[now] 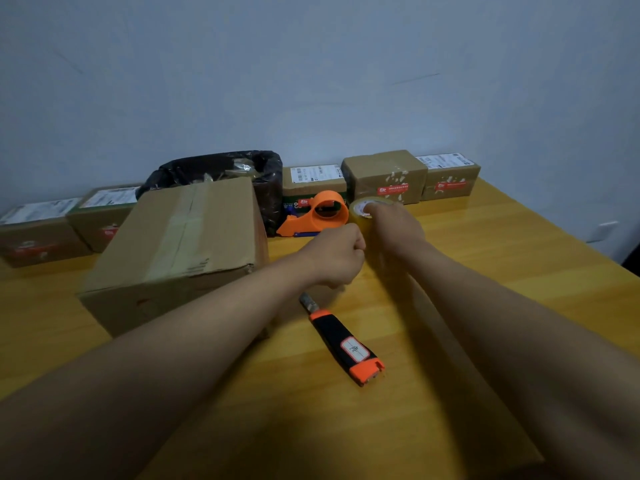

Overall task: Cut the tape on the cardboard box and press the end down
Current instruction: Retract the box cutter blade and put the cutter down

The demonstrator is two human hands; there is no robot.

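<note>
The cardboard box (173, 251) sits left of the hands, a strip of tape along its top. The right hand (394, 223) grips the tape roll (360, 211); the left hand (334, 252) is fisted beside it, seemingly pinching tape. The knife (343, 337) lies untouched nearby, so cutting and pressing appear still ahead.

Tape roll (363, 211) half hidden behind right hand (398, 226), blurred below. Labels on small parcels (384, 176) too small to read.
</note>
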